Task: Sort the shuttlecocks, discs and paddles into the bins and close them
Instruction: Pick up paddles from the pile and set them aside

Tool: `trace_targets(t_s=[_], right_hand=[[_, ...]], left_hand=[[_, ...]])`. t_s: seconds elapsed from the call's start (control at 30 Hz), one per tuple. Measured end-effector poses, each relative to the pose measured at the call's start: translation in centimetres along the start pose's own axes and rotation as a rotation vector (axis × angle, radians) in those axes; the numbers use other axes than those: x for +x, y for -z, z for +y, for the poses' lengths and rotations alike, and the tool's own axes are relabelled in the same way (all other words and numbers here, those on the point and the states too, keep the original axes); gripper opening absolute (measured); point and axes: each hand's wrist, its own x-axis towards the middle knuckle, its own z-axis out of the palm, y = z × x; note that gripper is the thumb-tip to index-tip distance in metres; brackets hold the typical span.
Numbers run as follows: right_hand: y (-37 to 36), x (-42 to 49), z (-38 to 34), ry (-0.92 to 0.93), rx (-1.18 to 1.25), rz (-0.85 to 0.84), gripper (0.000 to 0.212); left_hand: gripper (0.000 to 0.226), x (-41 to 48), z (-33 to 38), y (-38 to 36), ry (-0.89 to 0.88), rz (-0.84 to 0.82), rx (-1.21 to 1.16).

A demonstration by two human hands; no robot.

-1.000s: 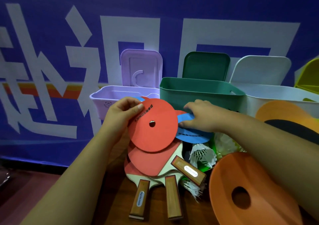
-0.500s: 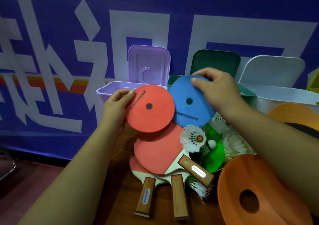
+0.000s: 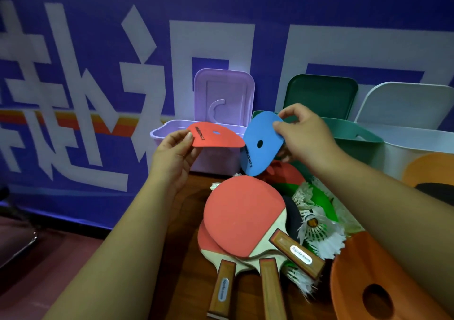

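Both discs are thin and held only by the rim, so either could slip and drop onto the paddles at lower centre instead of into a bin. Their near edges almost meet mid-frame, and a bump there could knock one loose. The left hand pinches the red disc, fingers narrow, flat over the open purple bin. The right hand pinches the tilted blue disc just right of it, before the green bin
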Motion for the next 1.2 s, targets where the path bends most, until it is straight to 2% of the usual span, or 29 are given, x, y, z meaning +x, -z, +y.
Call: trace_targets(t_s=[0.1,0.13,0.23,0.3,0.37,0.57,0.7,0.8,0.87,0.93,1.0,1.1,1.2], right_hand=[[-0.2,0.3,0.5,0.025,-0.017,0.020,0.012],[-0.3,0.5,0.7,0.034,-0.024,0.034,0.012],[-0.4,0.8,1.2,0.037,-0.034,0.072,0.011],[-0.6,1.0,1.2,0.026,-0.013,0.071,0.011],[-0.7,1.1,1.2,0.014,0.017,0.056,0.011],[-1.1,1.4,0.6,-0.040,0.057,0.039,0.012],[-1.9,1.6,-0.8,-0.122,0.233,-0.001,0.014],[-3.0,2.7,-1.9,-0.144,0.314,0.008,0.018],[-3.9,4.0,-2.5,-0.161,0.368,-0.036,0.026],[-5.0,5.4,-2.7,-0.213,0.416,-0.142,0.044],[-5.7,6.1,-2.6,-0.257,0.349,-0.188,0.048],[-5.8,5.6,-2.2,-0.238,0.221,-0.197,0.037],[-5.0,3.7,-2.0,-0.136,0.032,-0.284,0.028]], left_hand=[[0.027,0.3,0.3,-1.1,-0.091,0.001,-0.002],[0.034,0.5,0.3,-1.2,-0.107,-0.018,0.087],[0.054,0.8,-0.1,-0.8,-0.125,-0.059,0.695],[0.061,0.8,-0.8,-0.8,-0.100,-0.080,0.963],[0.061,0.8,-1.5,-0.6,-0.111,-0.070,1.132],[0.049,0.9,-1.8,0.7,-0.212,-0.014,1.131],[0.043,0.5,-2.2,1.0,-0.263,-0.045,1.177],[0.035,0.4,-1.9,1.4,-0.283,-0.004,1.146],[0.026,0.1,-1.7,1.5,-0.292,-0.012,1.130],[0.021,-0.1,-1.7,1.6,-0.283,-0.057,1.115],[0.020,-0.5,-2.0,1.9,-0.250,-0.089,1.115],[0.016,-1.1,-1.7,1.7,-0.197,-0.138,1.119],[0.020,-2.4,-1.2,0.6,-0.090,-0.259,0.929]])
